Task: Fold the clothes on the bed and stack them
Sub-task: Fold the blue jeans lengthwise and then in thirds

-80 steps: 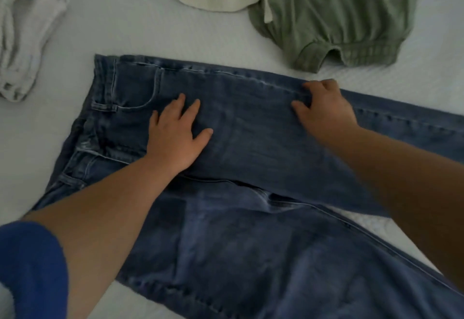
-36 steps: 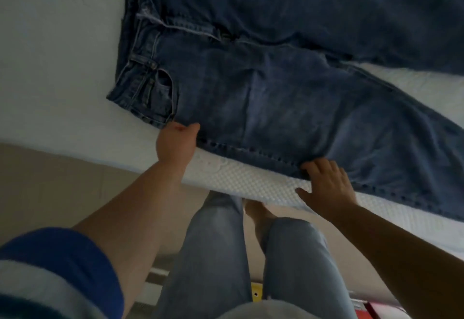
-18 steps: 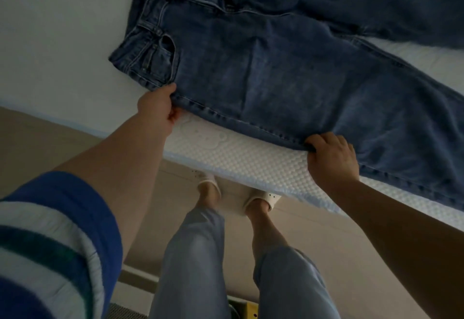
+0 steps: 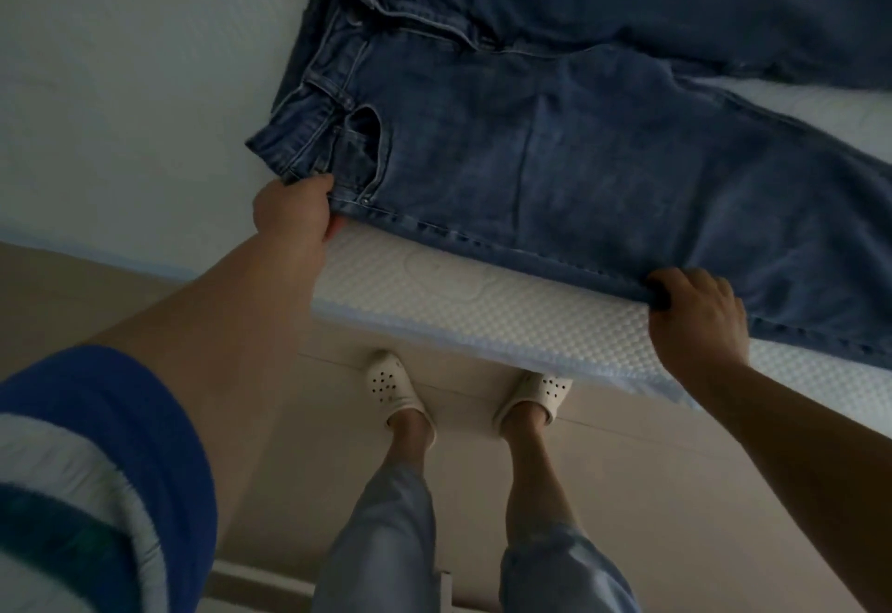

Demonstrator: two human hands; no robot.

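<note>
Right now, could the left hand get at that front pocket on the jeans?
Probably yes: the left hand grips the jeans at the waistband corner, right beside the pocket, with nothing lying between them.

Dim room, beige floor (image 4: pixel 627 492), white mattress (image 4: pixel 482 308)

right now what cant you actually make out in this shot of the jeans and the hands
All in the head view:
- jeans: both leg ends run off the right edge; the far side is cut by the top edge.
- left hand: fingertips tucked under the waistband corner, hidden by its own knuckles.
- right hand: fingertips curled round the side seam, hidden by denim.
- bed: other clothes and any stack lie out of frame.
</note>
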